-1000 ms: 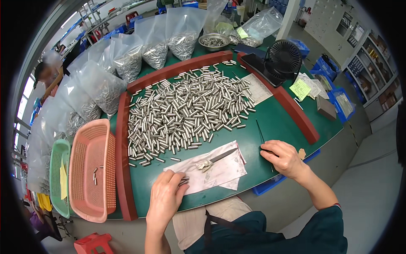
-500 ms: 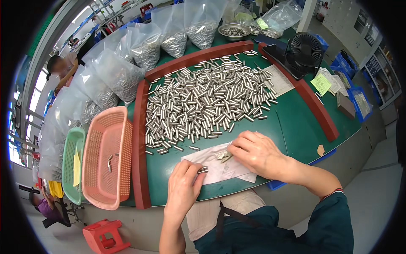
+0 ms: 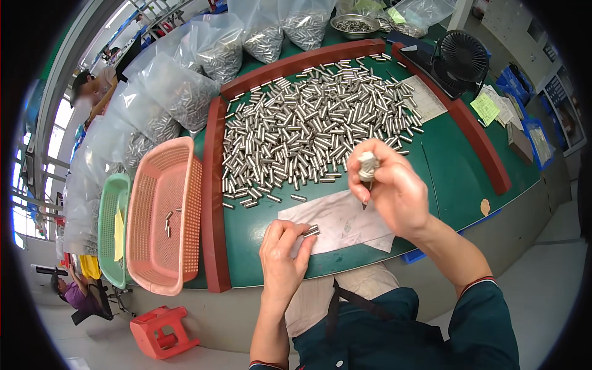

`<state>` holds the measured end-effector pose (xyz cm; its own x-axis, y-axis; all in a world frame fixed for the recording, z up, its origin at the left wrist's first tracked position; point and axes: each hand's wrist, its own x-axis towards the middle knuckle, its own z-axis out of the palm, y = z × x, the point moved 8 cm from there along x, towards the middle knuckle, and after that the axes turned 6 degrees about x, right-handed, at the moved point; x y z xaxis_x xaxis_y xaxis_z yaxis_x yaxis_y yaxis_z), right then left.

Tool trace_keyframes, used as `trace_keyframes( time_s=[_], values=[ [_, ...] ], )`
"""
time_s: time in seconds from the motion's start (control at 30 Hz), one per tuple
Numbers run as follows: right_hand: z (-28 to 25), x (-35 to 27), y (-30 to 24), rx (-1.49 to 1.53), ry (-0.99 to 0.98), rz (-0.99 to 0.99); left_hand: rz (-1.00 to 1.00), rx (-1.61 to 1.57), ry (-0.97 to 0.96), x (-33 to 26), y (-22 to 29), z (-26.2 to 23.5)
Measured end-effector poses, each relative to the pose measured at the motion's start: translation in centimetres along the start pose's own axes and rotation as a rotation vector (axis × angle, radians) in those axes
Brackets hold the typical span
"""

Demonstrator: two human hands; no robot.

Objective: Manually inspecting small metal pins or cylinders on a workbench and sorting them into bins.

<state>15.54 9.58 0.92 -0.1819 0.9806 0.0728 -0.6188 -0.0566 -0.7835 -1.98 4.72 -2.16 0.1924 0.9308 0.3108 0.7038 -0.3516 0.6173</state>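
Observation:
My left hand [image 3: 281,254] rests at the near left of a pale cloth [image 3: 336,213], its thumb and fingers closed around short metal pins [image 3: 311,231] lying side by side. Raised above the cloth's right part, my right hand [image 3: 404,194] grips a slim tool with a white wrapped handle [image 3: 368,163]. The tool's dark pointed tip shows below my fingers; its exact kind is unclear. Beyond the cloth spreads a large heap of shiny cylindrical metal pins [image 3: 308,126] on the green tabletop [image 3: 453,166].
Red-brown rails [image 3: 216,203] border the heap. On the left stand a pink basket [image 3: 194,216] with a few pins and a green basket [image 3: 114,265]. Bags of pins [image 3: 185,102], a metal bowl [image 3: 354,34] and a black fan [image 3: 462,61] stand farther back. Other people are at left.
My right hand has risen off the cloth, lifting the white-handled tool. My left hand keeps the metal pins at the cloth. The whole view has shifted slightly.

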Motion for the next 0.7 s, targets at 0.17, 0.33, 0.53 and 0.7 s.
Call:
trace_keyframes(
  time_s=[0.17, 0.33, 0.53, 0.7],
  values=[
    [3.1, 0.6, 1.8, -0.054, -0.104, 0.006, -0.019, -0.011, -0.002, 0.1, 0.2, 0.2],
    [2.5, 1.2, 4.1, 0.112, -0.018, 0.003, -0.044, -0.011, 0.007, -0.1, -0.1, 0.4],
    [2.5, 0.5, 4.1, -0.057, 0.078, -0.116, -0.052, -0.018, 0.013, 0.0, -0.1, 0.4],
    [2.2, 0.5, 4.4, -0.056, 0.089, -0.167, -0.049, -0.012, 0.014, 0.1, -0.1, 0.4]
  ],
)
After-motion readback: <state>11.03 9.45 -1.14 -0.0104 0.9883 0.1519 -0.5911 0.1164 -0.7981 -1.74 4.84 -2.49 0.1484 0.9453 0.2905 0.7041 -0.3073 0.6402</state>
